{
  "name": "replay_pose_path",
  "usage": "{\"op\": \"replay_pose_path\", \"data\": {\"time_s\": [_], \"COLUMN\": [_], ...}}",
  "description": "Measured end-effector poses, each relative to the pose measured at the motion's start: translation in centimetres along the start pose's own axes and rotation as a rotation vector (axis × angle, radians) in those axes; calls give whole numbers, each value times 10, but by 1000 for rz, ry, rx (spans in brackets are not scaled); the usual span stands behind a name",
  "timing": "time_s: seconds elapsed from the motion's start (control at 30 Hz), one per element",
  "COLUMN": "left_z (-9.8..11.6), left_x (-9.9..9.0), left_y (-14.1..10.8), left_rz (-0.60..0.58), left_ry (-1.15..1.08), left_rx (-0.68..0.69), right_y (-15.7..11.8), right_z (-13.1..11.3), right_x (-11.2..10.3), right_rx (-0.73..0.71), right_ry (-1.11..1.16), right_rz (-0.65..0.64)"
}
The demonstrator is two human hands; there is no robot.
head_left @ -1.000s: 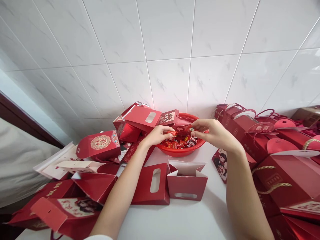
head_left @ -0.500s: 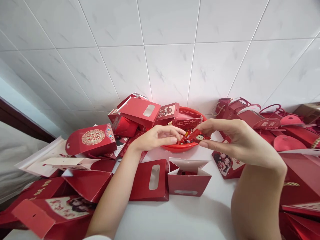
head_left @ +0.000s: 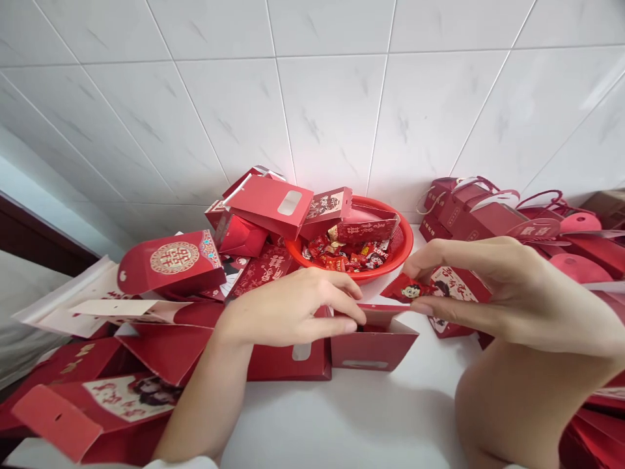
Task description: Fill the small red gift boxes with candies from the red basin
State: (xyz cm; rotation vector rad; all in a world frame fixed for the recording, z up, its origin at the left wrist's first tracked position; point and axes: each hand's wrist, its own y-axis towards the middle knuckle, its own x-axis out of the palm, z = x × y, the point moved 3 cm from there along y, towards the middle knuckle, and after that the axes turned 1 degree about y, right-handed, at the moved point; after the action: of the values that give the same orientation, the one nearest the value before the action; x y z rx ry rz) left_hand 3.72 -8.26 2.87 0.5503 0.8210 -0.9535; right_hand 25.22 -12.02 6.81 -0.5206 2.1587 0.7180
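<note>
My right hand (head_left: pixel 469 293) pinches a red-wrapped candy (head_left: pixel 409 288) with a cartoon face, just beyond the right side of an open red gift box (head_left: pixel 375 352). Over that box's mouth is my left hand (head_left: pixel 303 306), its thumb and fingers drawn together. A small dark bit shows at its fingertips, but what it is stays unclear. Behind both hands, a red plastic basket (head_left: pixel 409 251) holds several wrapped candies (head_left: pixel 349 257) and a patterned red box piece. Red contents show only in part inside the open box.
A closed red box with a window (head_left: pixel 293 361) lies left of the open one. Red boxes (head_left: pixel 166 264) are piled at the left, and more boxes with cord handles (head_left: pixel 469 208) crowd the right. A photo-printed box (head_left: pixel 459 299) sits behind my right hand. White tiles (head_left: pixel 336 117) form the wall.
Both hands have come away from the basket toward me. My left hand is now over the open box; my right hand has moved right and down, still with the candy.
</note>
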Motion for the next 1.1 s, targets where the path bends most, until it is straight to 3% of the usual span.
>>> {"op": "replay_pose_path", "data": {"time_s": [0.23,0.43,0.67,0.83,1.0,1.1], "left_z": [-6,2,-11,-27,-39,-40], "left_x": [10,14,6,4,0,-6], "left_y": [7,6,9,14,21,18], "left_rz": [32,11,69,111,274,396], "left_ry": [66,70,28,31,-38,-97], "left_rx": [-104,-138,-115,-162,-102,-96], "right_y": [2,5,-4,-5,0,2], "right_z": [-1,-1,5,22,41,44], "right_x": [4,19,4,1,11,15], "right_rx": [44,-25,30,145,276,266], "right_ry": [-6,27,-67,-105,-74,36], "right_rz": [-21,-157,-13,57,26,36]}}
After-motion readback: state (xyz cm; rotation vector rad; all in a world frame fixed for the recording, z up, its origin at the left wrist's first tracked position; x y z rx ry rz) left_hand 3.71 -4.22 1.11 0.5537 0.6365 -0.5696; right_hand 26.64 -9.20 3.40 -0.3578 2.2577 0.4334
